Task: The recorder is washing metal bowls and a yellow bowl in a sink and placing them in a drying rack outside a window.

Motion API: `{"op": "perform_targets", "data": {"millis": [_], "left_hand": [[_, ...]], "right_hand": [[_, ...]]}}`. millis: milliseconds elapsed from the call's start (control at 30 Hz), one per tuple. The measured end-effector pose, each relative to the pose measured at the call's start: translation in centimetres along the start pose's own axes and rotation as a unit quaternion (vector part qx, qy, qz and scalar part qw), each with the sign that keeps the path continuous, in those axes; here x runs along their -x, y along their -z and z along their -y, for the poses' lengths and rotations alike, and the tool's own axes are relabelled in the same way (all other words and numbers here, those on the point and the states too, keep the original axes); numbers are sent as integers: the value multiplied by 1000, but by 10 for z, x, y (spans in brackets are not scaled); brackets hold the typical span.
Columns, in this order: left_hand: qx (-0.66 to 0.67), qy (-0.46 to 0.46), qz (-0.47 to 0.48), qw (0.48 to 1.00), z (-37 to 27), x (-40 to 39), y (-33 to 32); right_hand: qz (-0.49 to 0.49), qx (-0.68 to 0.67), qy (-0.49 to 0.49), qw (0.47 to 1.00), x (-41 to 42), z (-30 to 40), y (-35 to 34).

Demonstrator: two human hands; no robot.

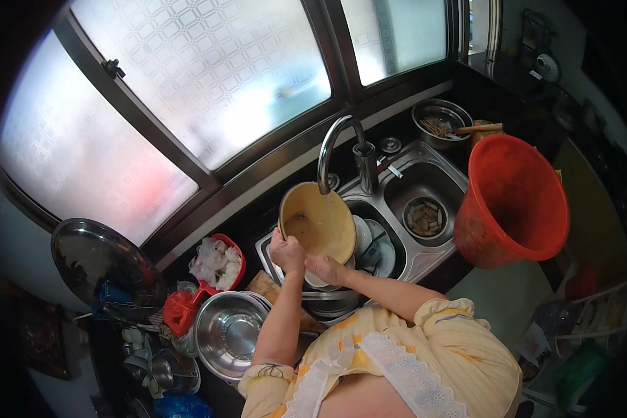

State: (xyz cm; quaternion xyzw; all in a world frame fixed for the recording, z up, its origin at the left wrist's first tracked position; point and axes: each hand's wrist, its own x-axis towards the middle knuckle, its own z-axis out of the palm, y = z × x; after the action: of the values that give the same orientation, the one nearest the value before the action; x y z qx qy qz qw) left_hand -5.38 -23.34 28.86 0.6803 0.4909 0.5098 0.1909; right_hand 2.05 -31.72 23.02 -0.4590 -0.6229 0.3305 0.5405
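Observation:
Tilted under the chrome faucet [321,157], a yellow bowl [321,224] catches a thin stream of water. Dark specks of residue show on its inner wall. My left hand [287,254] grips the rim at the lower left. Against the rim nearest me lies my right hand [326,270], its fingers partly hidden by the bowl and the other hand. Below the bowl, the left basin of the steel double sink [405,261] holds white plates [385,253] and a dark patterned bowl [368,256].
A metal strainer with pale scraps [424,218] sits in the right basin. Right of the sink stands a large red bucket [517,204]. Stacked steel basins [232,334] are at my left, near a red colander [237,271] with a plastic bag. Behind the sink is a steel bowl [441,112].

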Motion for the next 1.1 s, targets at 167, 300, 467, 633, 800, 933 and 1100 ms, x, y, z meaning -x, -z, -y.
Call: {"op": "perform_targets", "data": {"millis": [167,300,467,633,800,933,1100], "left_hand": [[-91,118,156,976,-24,-37,17],[-143,82,178,970,-13,-42,11],[-119,86,184,972,-25,-30,-8],[-121,126,193,965,10,-54,-12],[299,253,272,879,8,-43,-36],[128,-164,273,939,-31,1,-47],[-40,-358,173,917,-77,34,-57]], "right_hand": [[184,355,93,912,33,-26,71],[43,477,210,852,40,-53,103],[24,556,150,817,43,-79,104],[140,371,192,898,56,-37,98],[147,337,21,930,68,12,74],[-64,146,-13,987,57,37,66],[-136,15,-157,978,61,33,77]]}}
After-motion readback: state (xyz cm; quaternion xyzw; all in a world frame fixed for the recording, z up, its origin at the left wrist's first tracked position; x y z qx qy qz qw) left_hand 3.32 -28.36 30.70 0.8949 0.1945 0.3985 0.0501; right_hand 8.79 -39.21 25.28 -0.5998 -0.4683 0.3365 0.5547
